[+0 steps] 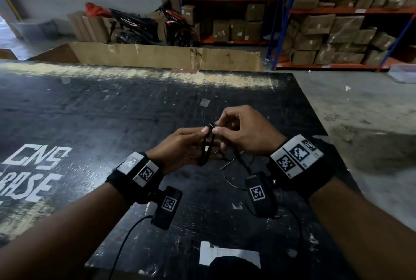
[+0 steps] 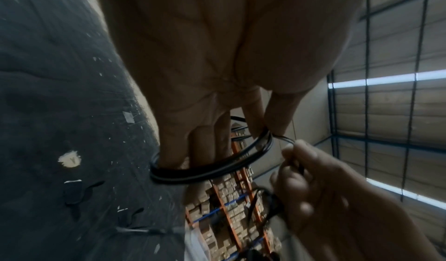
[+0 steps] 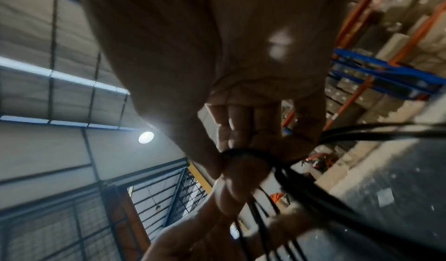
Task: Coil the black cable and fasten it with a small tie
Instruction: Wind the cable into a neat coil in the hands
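Note:
The black cable [image 1: 206, 149] is gathered into a small coil of several loops, held above the black table [image 1: 90, 111]. My left hand [image 1: 202, 133] grips the coil, thumb on top; in the left wrist view the fingers [image 2: 205, 141] pass through the black cable loops [image 2: 212, 168]. My right hand [image 1: 217, 126] pinches the small tie [image 1: 210, 125] at the top of the coil. The left wrist view shows the tie [image 2: 286, 139] as a thin wire leading to the right hand [image 2: 313, 179]. From the right wrist, the fingers [image 3: 239, 131] close on a dark band [image 3: 241, 151] around the cable strands [image 3: 301, 188].
A loose thin strand [image 1: 231, 180] trails on the table under my right wrist. A white paper label [image 1: 229, 255] lies at the near edge. White painted letters [image 1: 38, 158] mark the left side. A long cardboard box [image 1: 157, 54], motorbikes [image 1: 139, 25] and shelving with cartons [image 1: 337, 32] stand beyond.

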{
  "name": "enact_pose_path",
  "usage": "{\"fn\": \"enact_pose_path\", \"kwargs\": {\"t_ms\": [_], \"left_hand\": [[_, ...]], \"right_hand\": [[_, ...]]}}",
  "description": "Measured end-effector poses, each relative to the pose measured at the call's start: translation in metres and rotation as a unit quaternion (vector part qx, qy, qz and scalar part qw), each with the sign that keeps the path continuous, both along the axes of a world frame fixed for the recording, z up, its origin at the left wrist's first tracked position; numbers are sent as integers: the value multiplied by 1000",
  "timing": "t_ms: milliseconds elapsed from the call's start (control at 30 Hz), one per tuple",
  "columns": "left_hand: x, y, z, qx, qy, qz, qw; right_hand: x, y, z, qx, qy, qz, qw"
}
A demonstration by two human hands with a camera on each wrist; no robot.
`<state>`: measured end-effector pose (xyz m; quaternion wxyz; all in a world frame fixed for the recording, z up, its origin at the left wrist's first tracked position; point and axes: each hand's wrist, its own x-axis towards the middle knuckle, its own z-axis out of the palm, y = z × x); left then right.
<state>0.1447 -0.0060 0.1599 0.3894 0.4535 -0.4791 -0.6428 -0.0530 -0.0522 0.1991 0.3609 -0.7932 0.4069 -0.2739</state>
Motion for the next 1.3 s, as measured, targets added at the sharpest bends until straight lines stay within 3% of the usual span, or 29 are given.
{"fn": "enact_pose_path", "kwargs": {"t_ms": [100, 300, 433, 533, 700, 867, 933, 1033, 1100, 1200, 1300], "left_hand": [[0, -1, 3, -26, 38, 24, 999], [11, -11, 14, -48, 90, 73, 992], [27, -15, 28, -52, 132, 92, 986], [40, -17, 42, -70, 151, 91, 982], [45, -11, 58, -91, 189, 46, 977], [32, -3, 62, -75, 236, -42, 968], [26, 0, 59, -56, 243, -96, 964], [21, 5, 52, -12, 213, -178, 961], [16, 11, 44, -1, 148, -217, 965], [9, 19, 31, -7, 24, -223, 974], [7, 19, 16, 6, -33, -225, 974]], "right_hand": [[3, 9, -10, 75, -56, 65, 993], [13, 27, -37, 187, -147, 117, 964], [19, 34, -66, 229, -101, 123, 960], [20, 39, -88, 210, -74, 110, 969], [16, 34, -100, 241, -112, 48, 963], [17, 23, -97, 260, -65, 147, 952], [19, 18, -91, 265, -52, 143, 952], [14, -1, -87, 233, -71, 64, 968], [5, -13, -75, 147, -45, 35, 987], [-9, -22, -46, 29, 36, 22, 999], [-14, -22, -25, -95, 163, 9, 982]]}}
